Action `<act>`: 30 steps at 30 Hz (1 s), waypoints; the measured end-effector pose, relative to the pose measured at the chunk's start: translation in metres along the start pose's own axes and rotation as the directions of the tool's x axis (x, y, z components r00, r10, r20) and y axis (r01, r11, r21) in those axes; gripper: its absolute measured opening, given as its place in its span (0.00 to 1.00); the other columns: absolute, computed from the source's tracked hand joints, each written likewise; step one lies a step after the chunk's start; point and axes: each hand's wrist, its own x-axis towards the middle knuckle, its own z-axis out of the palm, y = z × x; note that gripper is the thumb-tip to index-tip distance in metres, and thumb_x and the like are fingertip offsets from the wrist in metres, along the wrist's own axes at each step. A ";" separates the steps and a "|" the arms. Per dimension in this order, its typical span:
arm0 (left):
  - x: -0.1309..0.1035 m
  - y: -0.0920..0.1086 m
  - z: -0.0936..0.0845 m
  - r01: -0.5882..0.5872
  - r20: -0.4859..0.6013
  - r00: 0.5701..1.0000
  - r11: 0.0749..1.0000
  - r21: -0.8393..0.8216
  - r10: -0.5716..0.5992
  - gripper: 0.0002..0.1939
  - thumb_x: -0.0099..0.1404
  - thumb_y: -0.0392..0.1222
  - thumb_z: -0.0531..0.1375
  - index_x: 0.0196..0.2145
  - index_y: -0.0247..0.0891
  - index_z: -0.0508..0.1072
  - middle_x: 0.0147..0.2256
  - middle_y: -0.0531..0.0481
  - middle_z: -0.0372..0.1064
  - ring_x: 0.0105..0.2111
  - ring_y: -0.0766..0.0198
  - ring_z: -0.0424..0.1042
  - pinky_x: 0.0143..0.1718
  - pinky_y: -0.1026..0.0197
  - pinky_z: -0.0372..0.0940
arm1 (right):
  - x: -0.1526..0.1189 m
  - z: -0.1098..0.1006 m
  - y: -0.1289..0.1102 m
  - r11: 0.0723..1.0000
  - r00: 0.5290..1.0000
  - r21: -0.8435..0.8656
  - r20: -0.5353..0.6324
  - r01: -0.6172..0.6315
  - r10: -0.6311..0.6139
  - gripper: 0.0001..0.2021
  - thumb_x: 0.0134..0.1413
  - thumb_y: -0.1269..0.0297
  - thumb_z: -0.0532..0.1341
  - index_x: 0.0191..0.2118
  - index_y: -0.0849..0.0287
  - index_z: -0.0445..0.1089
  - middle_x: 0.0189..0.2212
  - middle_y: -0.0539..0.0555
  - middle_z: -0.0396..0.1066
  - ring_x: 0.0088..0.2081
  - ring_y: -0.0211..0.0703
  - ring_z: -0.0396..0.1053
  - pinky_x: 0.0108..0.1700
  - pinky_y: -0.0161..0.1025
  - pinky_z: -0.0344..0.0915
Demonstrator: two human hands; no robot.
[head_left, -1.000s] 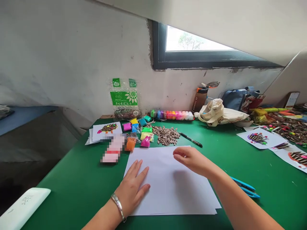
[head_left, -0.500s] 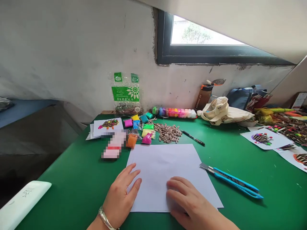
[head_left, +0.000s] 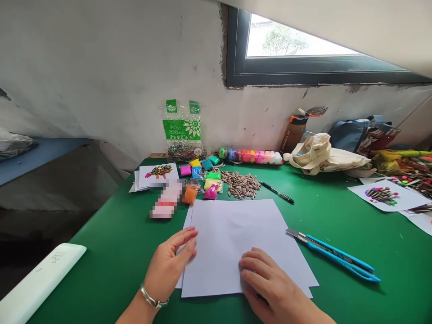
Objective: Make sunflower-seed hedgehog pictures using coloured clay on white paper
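White paper sheets [head_left: 222,270] lie stacked and slightly out of line on the green table, a lower sheet showing past the top one at left and right. My left hand [head_left: 170,261], wearing a silver bracelet, is at the stack's left edge; its fingertips and thumb overlap the top sheet, a little apart. Palm down, my right hand [head_left: 270,279] rests on the lower right part of the sheet with its fingers slightly bent. A blue craft knife [head_left: 337,256] lies at the right, its blade tip near the paper's edge.
Behind the paper are clay packets [head_left: 211,191], a heap of striped seeds [head_left: 241,184] and a black pen [head_left: 278,192]. A white device [head_left: 43,279] lies at left. Decorated pictures [head_left: 381,195], a cloth bag [head_left: 324,155] and a bottle [head_left: 293,132] stand or lie at right.
The sheets have shifted apart, exposing a lower sheet's left strip. My left hand's thumb and fingers have drawn closer together. The whole view has moved slightly, while my right hand stays on the paper.
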 end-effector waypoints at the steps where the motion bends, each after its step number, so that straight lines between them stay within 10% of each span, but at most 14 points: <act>1: 0.000 -0.001 0.001 0.025 0.021 0.999 0.999 -0.046 -0.024 0.27 0.58 0.57 0.59 0.48 0.36 0.73 0.55 0.41 0.63 0.51 0.50 0.67 0.44 0.54 0.71 | 0.000 0.000 0.001 1.000 1.000 0.001 -0.006 0.003 -0.003 0.09 0.50 0.79 0.54 0.36 0.61 0.65 0.33 0.57 0.68 0.41 0.45 0.64 0.50 0.48 0.64; 7: -0.008 -0.002 0.000 -0.178 0.021 0.983 0.926 0.333 0.182 0.22 0.62 0.55 0.55 0.48 0.41 0.73 0.55 0.44 0.64 0.53 0.52 0.65 0.50 0.54 0.67 | -0.003 0.004 0.003 1.000 1.000 -0.010 -0.005 0.001 -0.001 0.07 0.49 0.76 0.57 0.36 0.61 0.66 0.33 0.56 0.69 0.41 0.46 0.65 0.50 0.48 0.65; 11: -0.021 -0.016 0.000 -0.534 0.326 0.842 0.581 0.614 0.430 0.24 0.57 0.51 0.62 0.52 0.50 0.70 0.55 0.48 0.65 0.55 0.50 0.63 0.53 0.50 0.64 | -0.004 0.005 0.004 0.999 1.000 -0.036 -0.004 0.008 -0.009 0.09 0.51 0.77 0.56 0.38 0.61 0.66 0.33 0.56 0.69 0.41 0.45 0.66 0.50 0.47 0.65; 16: -0.029 -0.036 0.008 -0.636 0.420 0.737 0.333 0.696 0.529 0.26 0.54 0.44 0.65 0.51 0.46 0.69 0.55 0.46 0.64 0.56 0.47 0.61 0.55 0.43 0.60 | -0.005 0.003 0.003 1.000 1.000 -0.005 0.001 -0.005 0.005 0.07 0.53 0.77 0.55 0.38 0.61 0.65 0.33 0.56 0.68 0.41 0.45 0.66 0.52 0.47 0.64; 24: -0.022 -0.020 -0.002 -0.752 0.528 0.622 0.253 0.608 0.579 0.20 0.60 0.28 0.52 0.47 0.44 0.70 0.45 0.51 0.73 0.49 0.60 0.70 0.55 0.52 0.62 | -0.002 -0.001 0.000 1.000 1.000 -0.006 0.007 -0.018 0.018 0.02 0.55 0.69 0.58 0.36 0.60 0.65 0.32 0.56 0.68 0.40 0.45 0.66 0.50 0.47 0.65; 30: -0.021 -0.011 -0.010 -0.703 0.478 0.692 0.355 0.616 0.541 0.11 0.63 0.42 0.57 0.43 0.45 0.74 0.43 0.50 0.75 0.46 0.59 0.72 0.53 0.57 0.64 | 0.000 -0.003 0.000 0.999 0.999 -0.020 -0.007 -0.035 0.035 0.06 0.56 0.74 0.53 0.36 0.59 0.66 0.33 0.55 0.69 0.40 0.43 0.66 0.47 0.45 0.66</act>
